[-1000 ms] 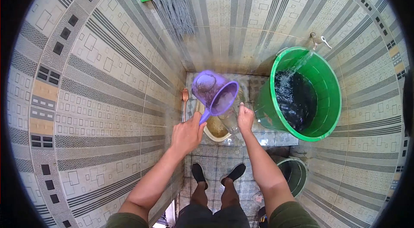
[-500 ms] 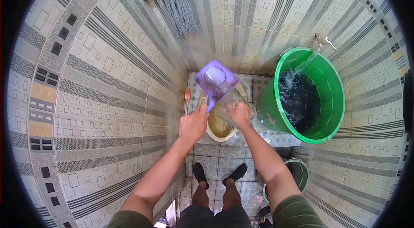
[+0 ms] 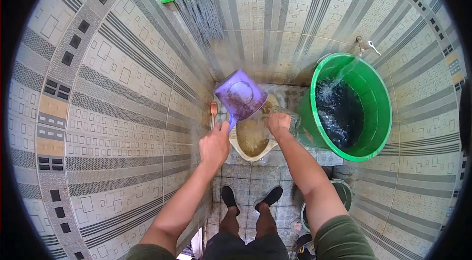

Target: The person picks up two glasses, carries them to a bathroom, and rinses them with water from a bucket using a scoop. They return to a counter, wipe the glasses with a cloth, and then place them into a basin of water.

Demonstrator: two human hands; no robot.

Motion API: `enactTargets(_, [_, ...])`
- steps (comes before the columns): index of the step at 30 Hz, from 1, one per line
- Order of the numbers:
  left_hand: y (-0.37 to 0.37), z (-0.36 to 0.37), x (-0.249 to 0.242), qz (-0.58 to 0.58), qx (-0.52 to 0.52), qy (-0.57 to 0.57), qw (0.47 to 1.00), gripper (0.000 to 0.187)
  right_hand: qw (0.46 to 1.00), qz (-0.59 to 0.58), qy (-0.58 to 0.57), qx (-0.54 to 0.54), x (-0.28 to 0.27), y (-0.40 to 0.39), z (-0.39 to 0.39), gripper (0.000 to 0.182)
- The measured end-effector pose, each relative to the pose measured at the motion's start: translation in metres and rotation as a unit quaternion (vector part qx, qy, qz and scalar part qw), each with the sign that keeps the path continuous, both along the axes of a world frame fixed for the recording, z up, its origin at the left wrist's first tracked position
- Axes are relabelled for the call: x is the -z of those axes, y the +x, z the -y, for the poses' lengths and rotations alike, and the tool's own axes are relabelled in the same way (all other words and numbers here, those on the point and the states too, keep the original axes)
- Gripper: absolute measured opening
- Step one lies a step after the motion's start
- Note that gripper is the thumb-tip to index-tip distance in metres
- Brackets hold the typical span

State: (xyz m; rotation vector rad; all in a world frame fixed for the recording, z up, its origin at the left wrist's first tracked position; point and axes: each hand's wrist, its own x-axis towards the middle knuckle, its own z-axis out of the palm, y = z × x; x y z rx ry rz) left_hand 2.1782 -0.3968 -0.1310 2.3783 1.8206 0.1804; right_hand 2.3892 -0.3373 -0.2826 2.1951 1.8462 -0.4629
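My left hand (image 3: 214,147) grips the handle of a purple water dipper (image 3: 241,94). The dipper is tipped over, its base facing me, above a squat toilet (image 3: 270,148) with murky yellowish water in its bowl. My right hand (image 3: 279,121) is closed over the right side of the toilet. Something see-through (image 3: 295,121) shows just right of its knuckles; I cannot make out what it is.
At the right stands a large green bucket (image 3: 315,107) with dark water, filled from a running tap (image 3: 366,46). An orange-brown brush (image 3: 214,108) leans at the left wall. A grey mop (image 3: 204,16) hangs above. Another bucket (image 3: 348,196) sits behind my right arm.
The dipper has moved slightly left and turned, with my left hand shifting the same way. My right hand has moved a little right, away from the dipper.
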Motion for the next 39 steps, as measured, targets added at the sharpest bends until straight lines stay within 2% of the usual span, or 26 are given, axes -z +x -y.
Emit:
enactTargets(3, [-0.008, 0.015, 0.004, 0.019, -0.007, -0.027, 0.999, 0.014, 0.999, -0.027, 0.018, 0.015, -0.015, 0.004, 0.023, 0.043])
enactTargets(7, [-0.017, 0.046, 0.017, 0.061, 0.012, -0.063, 0.996, 0.022, 0.987, -0.098, 0.026, 0.121, -0.026, 0.013, 0.08, 0.051])
enactTargets(9, [-0.017, 0.065, 0.024, 0.069, 0.04, -0.089, 0.993, 0.023, 0.964, -0.149, 0.025, 0.218, -0.021, 0.018, 0.121, 0.059])
enactTargets(10, [-0.014, 0.074, 0.028, 0.074, 0.05, -0.112, 0.99, 0.024, 0.959, -0.146, 0.028, 0.241, -0.031, 0.023, 0.144, 0.059])
enactTargets(12, [-0.006, 0.095, 0.034, 0.075, 0.088, -0.143, 0.983, 0.024, 0.917, -0.224, 0.042, 0.328, -0.046, 0.029, 0.196, 0.057])
enactTargets(14, [0.009, 0.116, 0.04, 0.071, 0.131, -0.177, 0.973, 0.024, 0.889, -0.23, 0.067, 0.39, -0.015, 0.039, 0.254, 0.056])
enactTargets(16, [0.03, 0.14, 0.047, 0.057, 0.156, -0.267, 0.949, 0.03, 0.859, -0.232, 0.091, 0.447, -0.003, 0.045, 0.318, 0.055])
enactTargets(18, [0.053, 0.163, 0.064, 0.051, 0.212, -0.286, 0.933, 0.031, 0.808, -0.273, 0.135, 0.504, -0.006, 0.055, 0.374, 0.054])
enactTargets(19, [0.07, 0.177, 0.07, 0.052, 0.24, -0.304, 0.921, 0.032, 0.801, -0.269, 0.138, 0.517, 0.007, 0.065, 0.401, 0.054])
enactTargets(21, [0.11, 0.208, 0.078, 0.013, 0.265, -0.342, 0.901, 0.032, 0.709, -0.285, 0.188, 0.617, 0.037, 0.059, 0.467, 0.056])
enactTargets(22, [0.129, 0.221, 0.081, -0.013, 0.282, -0.366, 0.887, 0.032, 0.69, -0.282, 0.188, 0.64, 0.041, 0.053, 0.498, 0.056])
enactTargets(26, [0.199, 0.269, 0.133, -0.038, 0.319, -0.394, 0.861, 0.035, 0.617, -0.277, 0.24, 0.697, 0.038, 0.047, 0.595, 0.058])
enactTargets(29, [0.252, 0.3, 0.157, -0.084, 0.363, -0.383, 0.845, 0.04, 0.543, -0.285, 0.32, 0.722, 0.057, 0.025, 0.66, 0.054])
enactTargets(31, [0.266, 0.311, 0.19, -0.112, 0.383, -0.383, 0.833, 0.042, 0.493, -0.283, 0.329, 0.754, 0.047, 0.011, 0.69, 0.053])
enactTargets(33, [0.279, 0.314, 0.237, -0.096, 0.363, -0.38, 0.846, 0.039, 0.44, -0.28, 0.344, 0.78, 0.045, -0.004, 0.712, 0.053])
enactTargets(36, [0.298, 0.318, 0.262, -0.135, 0.44, -0.341, 0.82, 0.042, 0.364, -0.248, 0.4, 0.804, 0.048, -0.032, 0.738, 0.053])
enactTargets(39, [0.307, 0.316, 0.291, -0.129, 0.472, -0.329, 0.808, 0.033, 0.288, -0.225, 0.408, 0.837, 0.05, -0.057, 0.755, 0.054])
